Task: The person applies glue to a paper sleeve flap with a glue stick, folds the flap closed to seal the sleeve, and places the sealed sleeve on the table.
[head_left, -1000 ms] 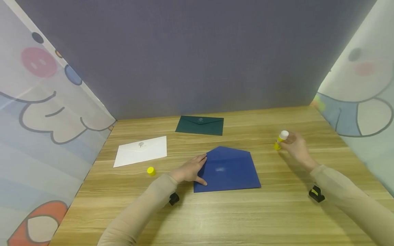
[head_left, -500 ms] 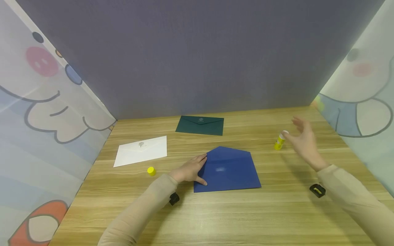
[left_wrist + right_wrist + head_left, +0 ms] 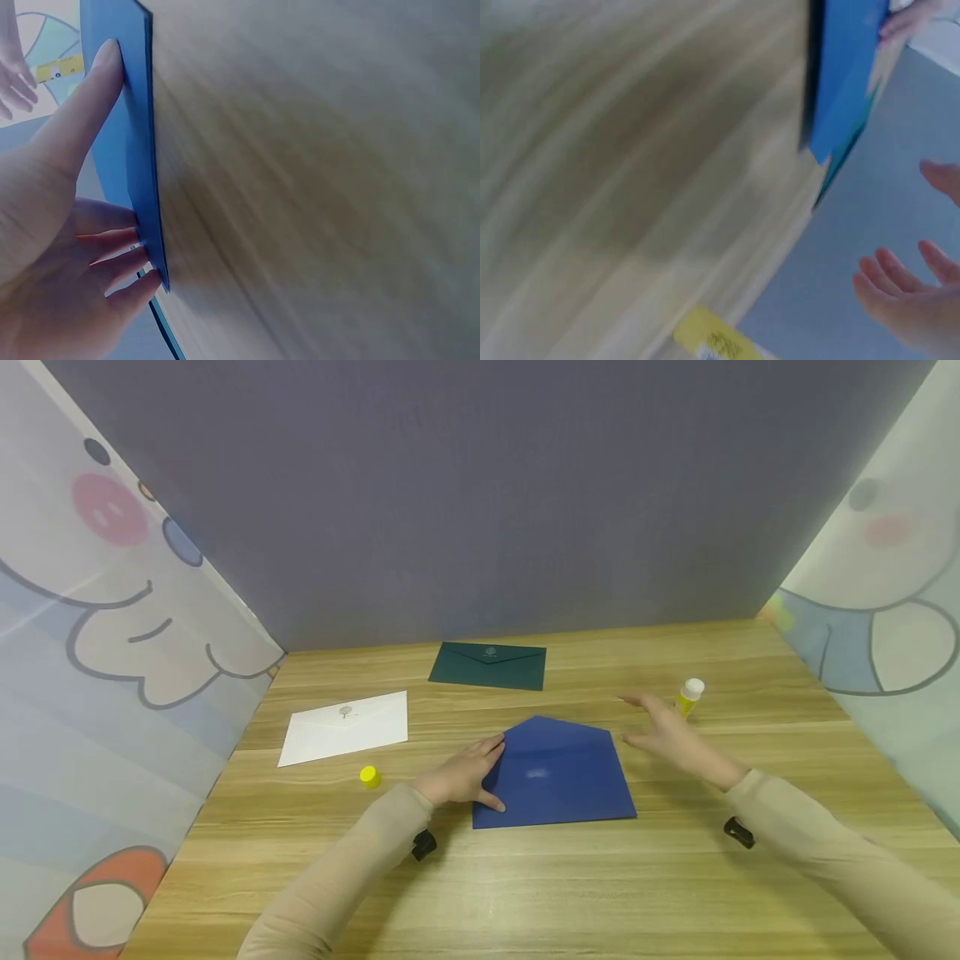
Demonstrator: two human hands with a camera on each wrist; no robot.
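Note:
A blue envelope (image 3: 562, 777) lies at the middle of the table with its pointed flap raised toward the far side. My left hand (image 3: 467, 774) rests on its left edge, thumb and fingers spread; the left wrist view shows the thumb lying on the blue paper (image 3: 135, 112). Just right of the envelope, my right hand (image 3: 667, 735) hovers with fingers apart and nothing between them. Behind that hand stands a glue stick (image 3: 691, 691), yellow with a white top, its lower part partly hidden. Its yellow cap (image 3: 370, 777) sits apart, left of my left hand.
A white envelope (image 3: 345, 729) lies at the left of the wooden table (image 3: 555, 893). Farther back is a dark green envelope (image 3: 487, 666), near the grey partition (image 3: 487, 510). Cartoon-printed sheets (image 3: 892, 635) bound both sides.
My right hand has let go of the glue stick, leaving it standing, and has moved left toward the blue envelope. My left hand has stayed in place.

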